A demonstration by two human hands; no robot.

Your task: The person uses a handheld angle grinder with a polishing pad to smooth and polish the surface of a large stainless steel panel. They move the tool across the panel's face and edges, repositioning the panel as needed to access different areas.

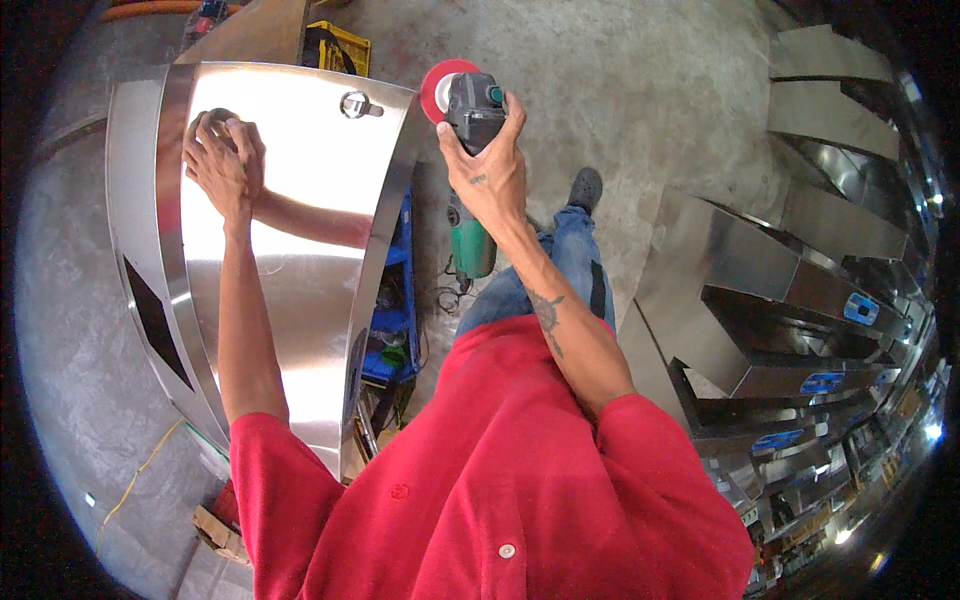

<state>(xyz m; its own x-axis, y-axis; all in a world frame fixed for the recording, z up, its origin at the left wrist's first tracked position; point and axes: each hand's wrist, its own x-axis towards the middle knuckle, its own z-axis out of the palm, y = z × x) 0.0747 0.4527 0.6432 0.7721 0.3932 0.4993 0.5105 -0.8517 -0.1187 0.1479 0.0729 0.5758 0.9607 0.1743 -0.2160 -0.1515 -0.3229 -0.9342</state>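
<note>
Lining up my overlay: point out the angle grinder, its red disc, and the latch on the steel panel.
angle grinder (474, 110), head view, dark head housing.
red disc (440, 84), head view, disc face.
latch (357, 104), head view, round knob.

Green-bodied angle grinder (472, 150) with red disc, polished steel panel (300, 230)

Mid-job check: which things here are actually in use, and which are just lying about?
In use:
- left hand pressed flat on the polished steel panel
- right hand gripping the angle grinder with its red disc, held off the panel

Lying about:
- steel cabinets on the right
- yellow crate
- blue rack behind the panel
</note>
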